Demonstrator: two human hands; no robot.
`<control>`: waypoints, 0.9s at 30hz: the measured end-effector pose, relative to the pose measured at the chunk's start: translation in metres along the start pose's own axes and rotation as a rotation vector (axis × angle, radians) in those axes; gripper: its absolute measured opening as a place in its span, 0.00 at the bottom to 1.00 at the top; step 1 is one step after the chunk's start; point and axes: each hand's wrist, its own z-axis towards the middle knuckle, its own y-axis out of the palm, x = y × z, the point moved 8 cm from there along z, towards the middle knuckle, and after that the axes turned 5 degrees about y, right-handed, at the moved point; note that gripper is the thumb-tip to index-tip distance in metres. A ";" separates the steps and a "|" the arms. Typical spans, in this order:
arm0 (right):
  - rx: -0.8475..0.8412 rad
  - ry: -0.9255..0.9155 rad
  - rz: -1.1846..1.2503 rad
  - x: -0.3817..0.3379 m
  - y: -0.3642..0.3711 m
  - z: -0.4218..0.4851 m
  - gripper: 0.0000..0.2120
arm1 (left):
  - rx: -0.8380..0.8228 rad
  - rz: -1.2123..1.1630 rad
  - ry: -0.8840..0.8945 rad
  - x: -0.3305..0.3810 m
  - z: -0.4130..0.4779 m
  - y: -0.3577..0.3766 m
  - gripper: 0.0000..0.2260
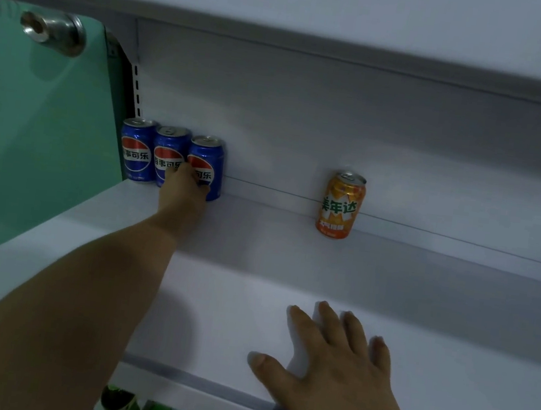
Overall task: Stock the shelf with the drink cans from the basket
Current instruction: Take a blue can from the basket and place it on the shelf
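At about ten o'clock in the view is a see-through green glass panel (pixel 30 148) with a round shiny metal knob (pixel 53 31) near its top. Just right of it, at nine o'clock, three blue metal drink cans (pixel 169 149) stand upright in a row at the back of the flat white shelf (pixel 233 302), side by side and touching. The left hand (pixel 184 189) reaches in from seven o'clock. Its fingers curl round the low front of the last blue can (pixel 213 157), so it has hold of that one. An orange metal drink can (pixel 341 205) stands alone at about three o'clock, also at the back and well apart from the blue row. The right hand (pixel 338 366) lies at five o'clock with its fingers straight and spread. It presses flat on the front of the shelf and holds nothing. At about seven o'clock, under the shelf edge, are some dark and green things (pixel 135 409), too cut off to tell if they are the basket. Here is what I think could go wrong. The left hand sits low on its can and right by the next one. A quick pull back or a sideways bump could tip that can and knock the row over. A can that rolls forward could drop off the front edge.
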 end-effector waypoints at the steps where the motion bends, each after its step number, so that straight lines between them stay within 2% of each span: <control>1: -0.003 0.000 -0.001 0.000 0.000 0.000 0.41 | 0.002 0.001 -0.001 0.000 0.002 0.001 0.14; 6: -0.007 -0.001 0.004 0.000 0.001 0.000 0.41 | -0.012 0.009 0.010 -0.006 0.006 0.003 0.14; 12: 0.013 -0.029 0.008 0.000 -0.001 -0.001 0.41 | -0.107 0.024 0.017 0.002 -0.018 -0.006 0.14; 14: 0.015 -0.048 0.022 -0.001 -0.001 -0.001 0.41 | -0.214 0.074 0.069 0.019 -0.043 -0.006 0.16; 17: 0.023 -0.083 0.055 0.002 -0.004 -0.005 0.39 | -0.472 0.107 0.122 0.046 -0.093 0.001 0.20; 19: 0.071 -0.064 0.099 0.015 -0.018 -0.012 0.37 | -0.638 0.133 0.227 0.073 -0.132 0.006 0.21; 22: 0.158 0.091 0.163 0.068 -0.050 -0.028 0.36 | -0.823 0.166 0.418 0.121 -0.194 0.012 0.23; 27: 0.260 0.408 0.256 0.198 -0.094 -0.100 0.38 | -0.997 0.150 0.769 0.213 -0.309 0.026 0.25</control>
